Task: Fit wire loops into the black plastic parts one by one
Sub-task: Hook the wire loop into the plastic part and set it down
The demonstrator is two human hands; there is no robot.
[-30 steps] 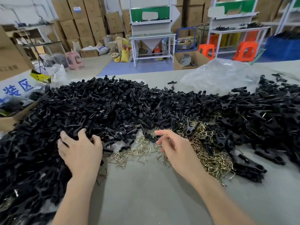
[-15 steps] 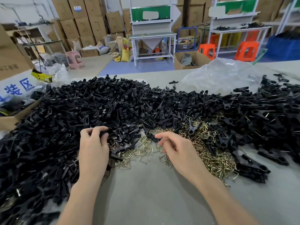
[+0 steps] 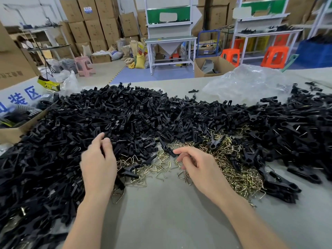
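Hands first: left hand (image 3: 98, 166) sits at the near edge of the black heap, fingers bunched and curled up toward it, tips blurred, so can't tell if it has a piece. Right hand (image 3: 197, 168) is palm down over the wire loops, index finger stretched left, other fingers loosely curled. Can't tell whether anything is pinched under them

Rest, big to small:
- table (image 3: 170, 221): grey top, bare strip at the front between the forearms
- black plastic parts (image 3: 134, 114): one long heap across the table from left to right, deepest left of centre
- clear plastic bag (image 3: 248, 83): crumpled, behind the heap on the right
- cardboard box (image 3: 10, 133): at the left edge, touching the heap
- wire loops (image 3: 239, 175): brass-coloured pile front centre, from between the hands to under and right of the right hand, black parts on three sides and a few lying on top
- one black part (image 3: 168, 151) just beside the right index fingertip
- single loop (image 3: 117, 195) on bare table, just beside the left wrist
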